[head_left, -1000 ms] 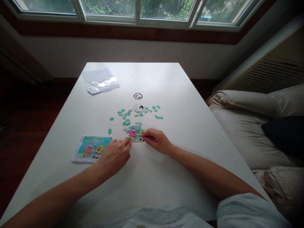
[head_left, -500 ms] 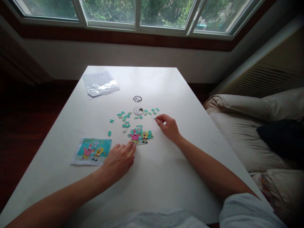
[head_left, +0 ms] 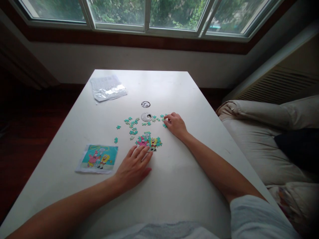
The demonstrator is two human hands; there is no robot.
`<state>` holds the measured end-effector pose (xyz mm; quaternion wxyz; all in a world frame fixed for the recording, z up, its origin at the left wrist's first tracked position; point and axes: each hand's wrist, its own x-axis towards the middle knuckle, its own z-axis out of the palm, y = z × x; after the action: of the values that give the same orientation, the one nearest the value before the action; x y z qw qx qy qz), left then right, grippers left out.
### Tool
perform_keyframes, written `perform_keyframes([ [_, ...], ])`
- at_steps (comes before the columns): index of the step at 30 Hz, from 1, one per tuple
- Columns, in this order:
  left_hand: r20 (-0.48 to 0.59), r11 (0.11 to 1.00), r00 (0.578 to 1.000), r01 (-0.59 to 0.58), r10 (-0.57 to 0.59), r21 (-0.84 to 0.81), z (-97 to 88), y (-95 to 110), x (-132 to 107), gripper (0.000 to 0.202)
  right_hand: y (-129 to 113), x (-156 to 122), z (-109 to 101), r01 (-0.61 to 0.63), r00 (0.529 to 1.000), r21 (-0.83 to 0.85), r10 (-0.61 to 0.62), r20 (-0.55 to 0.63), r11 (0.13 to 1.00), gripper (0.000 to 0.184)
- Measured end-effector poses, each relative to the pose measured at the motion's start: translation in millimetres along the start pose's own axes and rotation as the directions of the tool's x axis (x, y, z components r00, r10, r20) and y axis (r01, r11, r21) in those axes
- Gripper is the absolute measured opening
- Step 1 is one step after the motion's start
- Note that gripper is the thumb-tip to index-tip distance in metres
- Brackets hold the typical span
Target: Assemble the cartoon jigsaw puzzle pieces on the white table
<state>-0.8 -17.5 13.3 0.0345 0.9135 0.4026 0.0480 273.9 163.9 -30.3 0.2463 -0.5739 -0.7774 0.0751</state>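
At the white worktop (head_left: 174,189) under the window (head_left: 149,13), my left hand (head_left: 134,167) lies flat just below the centre of the frame. Its grip is released and the fingers are spread, the fingertips touching the lower edge of the assembled patch (head_left: 149,141) of a cartoon jigsaw. My right hand (head_left: 175,124) reaches to the right end of the loose pieces (head_left: 133,127), the teal scatter just above the patch. Its fingers are curled down onto them, and I cannot tell whether the grip holds a piece. A round cap (head_left: 146,117) sits among the pieces, with a round hole (head_left: 146,104) just above it. The printed reference picture (head_left: 99,158) lies at lower left, beside my left hand, and a clear plastic bag (head_left: 108,88) at upper left. Pale cushions (head_left: 261,132) fill the right of the frame.
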Motion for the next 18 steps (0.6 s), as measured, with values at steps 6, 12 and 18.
perform_keyframes([
  [6,0.001,0.996,1.000,-0.018,0.018,-0.084,11.5,-4.4,10.3,0.067,5.7,0.0,-1.2,0.038,0.999,0.061,-0.040,0.028,0.997,0.020],
  [12,0.039,0.992,0.999,-0.032,0.037,-0.120,13.0,-6.7,11.8,0.067,2.4,2.9,-4.7,0.087,0.990,0.077,-0.095,0.104,0.993,0.018],
  [18,0.048,0.987,0.996,-0.067,0.075,-0.147,9.4,-5.5,8.7,0.063,0.7,1.7,-6.2,0.113,0.985,0.141,-0.129,0.111,0.984,0.018],
])
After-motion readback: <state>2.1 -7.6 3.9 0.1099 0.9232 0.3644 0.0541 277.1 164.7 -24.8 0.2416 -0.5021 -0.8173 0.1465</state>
